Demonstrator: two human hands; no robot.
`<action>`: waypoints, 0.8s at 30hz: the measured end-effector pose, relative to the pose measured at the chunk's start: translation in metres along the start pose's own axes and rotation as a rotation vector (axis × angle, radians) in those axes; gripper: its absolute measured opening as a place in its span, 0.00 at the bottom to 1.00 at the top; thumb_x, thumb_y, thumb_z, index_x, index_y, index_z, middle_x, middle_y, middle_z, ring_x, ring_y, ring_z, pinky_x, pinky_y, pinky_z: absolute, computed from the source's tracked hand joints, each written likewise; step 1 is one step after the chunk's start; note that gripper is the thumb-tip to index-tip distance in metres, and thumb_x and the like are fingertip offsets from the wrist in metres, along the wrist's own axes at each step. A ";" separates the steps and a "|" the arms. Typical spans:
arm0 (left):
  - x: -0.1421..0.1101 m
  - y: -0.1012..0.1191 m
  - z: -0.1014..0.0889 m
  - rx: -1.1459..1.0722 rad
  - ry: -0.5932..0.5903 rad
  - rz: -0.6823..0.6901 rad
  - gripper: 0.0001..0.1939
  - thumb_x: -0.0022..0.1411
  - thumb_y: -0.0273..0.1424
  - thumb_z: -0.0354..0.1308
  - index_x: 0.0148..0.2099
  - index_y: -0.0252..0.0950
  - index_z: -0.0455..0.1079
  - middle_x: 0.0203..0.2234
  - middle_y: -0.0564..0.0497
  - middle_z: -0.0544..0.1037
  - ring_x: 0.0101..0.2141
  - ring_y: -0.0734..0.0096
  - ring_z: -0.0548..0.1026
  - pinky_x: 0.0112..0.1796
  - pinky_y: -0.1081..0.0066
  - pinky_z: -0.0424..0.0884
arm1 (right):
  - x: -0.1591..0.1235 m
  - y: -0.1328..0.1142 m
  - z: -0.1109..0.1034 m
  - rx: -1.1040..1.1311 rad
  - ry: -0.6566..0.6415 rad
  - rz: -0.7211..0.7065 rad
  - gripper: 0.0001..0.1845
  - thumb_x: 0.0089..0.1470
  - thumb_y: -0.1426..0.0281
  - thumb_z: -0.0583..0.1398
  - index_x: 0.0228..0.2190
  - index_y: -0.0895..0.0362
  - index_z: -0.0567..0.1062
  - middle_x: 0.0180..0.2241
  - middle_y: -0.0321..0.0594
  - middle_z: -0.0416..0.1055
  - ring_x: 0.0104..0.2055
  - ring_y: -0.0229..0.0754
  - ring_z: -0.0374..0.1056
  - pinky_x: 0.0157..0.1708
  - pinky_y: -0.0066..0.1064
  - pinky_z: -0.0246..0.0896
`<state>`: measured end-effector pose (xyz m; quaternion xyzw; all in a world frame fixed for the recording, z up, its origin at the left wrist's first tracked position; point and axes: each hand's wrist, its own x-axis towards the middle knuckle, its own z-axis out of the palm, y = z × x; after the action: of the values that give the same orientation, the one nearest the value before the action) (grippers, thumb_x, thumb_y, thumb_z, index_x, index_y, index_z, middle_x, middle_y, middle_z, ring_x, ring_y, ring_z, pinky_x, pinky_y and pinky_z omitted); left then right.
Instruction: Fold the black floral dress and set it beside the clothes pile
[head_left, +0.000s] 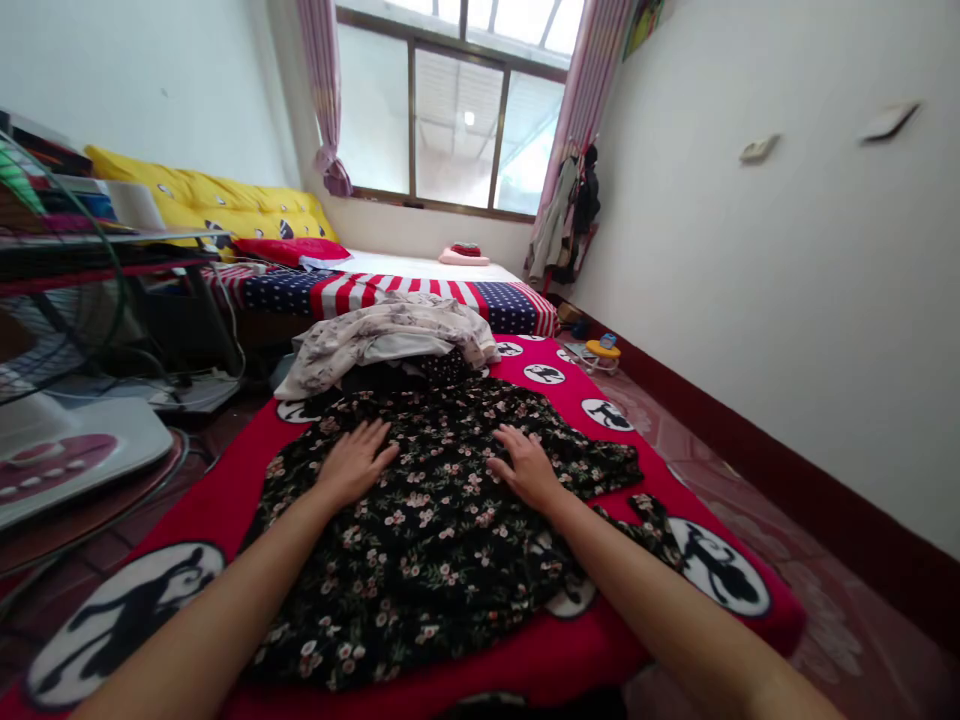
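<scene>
A black floral garment [427,510] lies spread out on the red cover [570,650] with white round patches. My left hand [355,464] rests flat on its upper left part, fingers stretched out. On the upper right part lies my right hand [528,468], its fingers also extended and somewhat apart. Neither hand holds anything. One sleeve reaches out to the right, and a strip of the same floral cloth shows beyond my right forearm. Just past the garment sits a heap of clothes [397,335], pale floral cloth on top and dark dotted cloth beneath.
Behind the heap stands a bed with a stars-and-stripes cover [405,292], a red pillow [292,250] and folded cloths [463,254]. A cluttered rack [112,240] and a white-and-pink appliance [75,455] stand left. A yellow stool [603,349] is near the right wall.
</scene>
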<state>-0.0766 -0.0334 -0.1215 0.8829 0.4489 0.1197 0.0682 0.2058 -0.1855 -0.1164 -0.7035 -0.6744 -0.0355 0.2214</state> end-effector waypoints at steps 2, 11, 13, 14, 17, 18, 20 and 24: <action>0.002 -0.010 0.002 0.063 0.029 -0.056 0.34 0.67 0.48 0.38 0.67 0.33 0.55 0.66 0.45 0.54 0.65 0.53 0.50 0.62 0.54 0.48 | -0.014 0.037 -0.017 -0.146 0.100 0.241 0.28 0.60 0.59 0.54 0.57 0.60 0.64 0.63 0.52 0.56 0.66 0.51 0.48 0.63 0.52 0.37; -0.002 -0.003 0.002 0.133 0.104 -0.073 0.33 0.66 0.47 0.41 0.65 0.33 0.59 0.65 0.45 0.58 0.63 0.53 0.55 0.60 0.55 0.52 | -0.057 0.115 -0.067 -0.189 0.159 0.685 0.25 0.53 0.57 0.58 0.45 0.63 0.75 0.52 0.57 0.69 0.55 0.58 0.64 0.51 0.45 0.58; -0.002 -0.004 0.002 0.143 0.100 -0.075 0.33 0.66 0.47 0.40 0.65 0.33 0.58 0.65 0.46 0.57 0.64 0.53 0.55 0.60 0.55 0.52 | -0.057 0.111 -0.078 -0.155 0.140 0.599 0.18 0.52 0.63 0.58 0.42 0.57 0.76 0.45 0.47 0.75 0.47 0.49 0.70 0.45 0.36 0.62; -0.003 -0.004 0.002 0.145 0.097 -0.078 0.32 0.66 0.47 0.40 0.65 0.34 0.58 0.65 0.46 0.57 0.64 0.53 0.55 0.60 0.55 0.51 | -0.058 0.108 -0.085 -0.138 0.162 0.572 0.16 0.51 0.65 0.58 0.42 0.55 0.77 0.41 0.43 0.77 0.44 0.47 0.72 0.42 0.33 0.63; -0.003 -0.004 0.003 0.140 0.094 -0.077 0.33 0.66 0.47 0.40 0.65 0.34 0.58 0.65 0.46 0.57 0.64 0.53 0.55 0.60 0.55 0.51 | -0.067 0.093 -0.109 -0.113 0.328 0.413 0.16 0.50 0.69 0.57 0.41 0.55 0.76 0.40 0.42 0.76 0.41 0.46 0.72 0.41 0.33 0.64; -0.003 -0.004 0.003 0.139 0.098 -0.075 0.33 0.66 0.47 0.40 0.65 0.34 0.58 0.65 0.46 0.57 0.64 0.53 0.55 0.60 0.55 0.51 | -0.073 0.085 -0.116 -0.105 0.333 0.312 0.15 0.50 0.70 0.56 0.40 0.55 0.75 0.42 0.42 0.76 0.43 0.45 0.72 0.42 0.33 0.63; -0.002 -0.004 0.004 0.137 0.114 -0.069 0.33 0.66 0.47 0.40 0.65 0.33 0.59 0.65 0.45 0.57 0.63 0.52 0.55 0.60 0.55 0.51 | -0.085 0.061 -0.125 -0.068 0.126 0.061 0.13 0.47 0.73 0.58 0.37 0.53 0.76 0.46 0.41 0.74 0.46 0.45 0.70 0.44 0.34 0.63; -0.002 -0.005 0.007 0.109 0.136 -0.069 0.33 0.66 0.47 0.41 0.65 0.33 0.59 0.64 0.44 0.58 0.63 0.51 0.55 0.60 0.55 0.51 | -0.096 0.015 -0.122 0.103 -0.313 -0.129 0.10 0.46 0.65 0.64 0.35 0.51 0.77 0.49 0.39 0.74 0.46 0.45 0.71 0.47 0.34 0.63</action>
<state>-0.0796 -0.0319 -0.1294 0.8592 0.4885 0.1523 -0.0062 0.2424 -0.3192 -0.0441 -0.6434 -0.7453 0.0948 0.1469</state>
